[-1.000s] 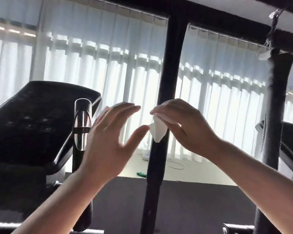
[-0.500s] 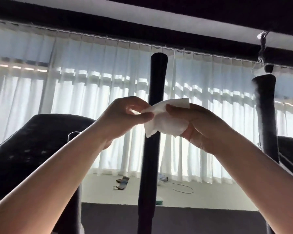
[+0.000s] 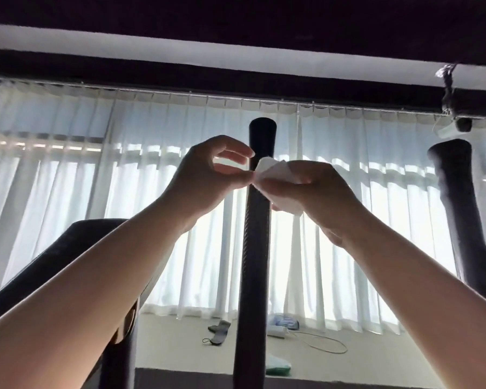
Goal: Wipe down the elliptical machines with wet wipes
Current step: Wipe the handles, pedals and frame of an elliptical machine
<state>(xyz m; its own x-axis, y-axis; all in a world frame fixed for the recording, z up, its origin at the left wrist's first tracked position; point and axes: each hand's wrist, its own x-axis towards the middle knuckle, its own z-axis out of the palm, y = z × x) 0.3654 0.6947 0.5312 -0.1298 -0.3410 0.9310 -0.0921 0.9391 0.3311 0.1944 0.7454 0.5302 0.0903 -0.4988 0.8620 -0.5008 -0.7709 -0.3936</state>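
While my right hand (image 3: pixel 317 192) pinches the wipe (image 3: pixel 275 175) just in front of the bar (image 3: pixel 257 220), my left hand (image 3: pixel 208 178) nips its near corner, other fingers loosely spread. Best practice, I judge: open it flat, then wrap the bar near its top. Wipe: white, crumpled, partly folded.
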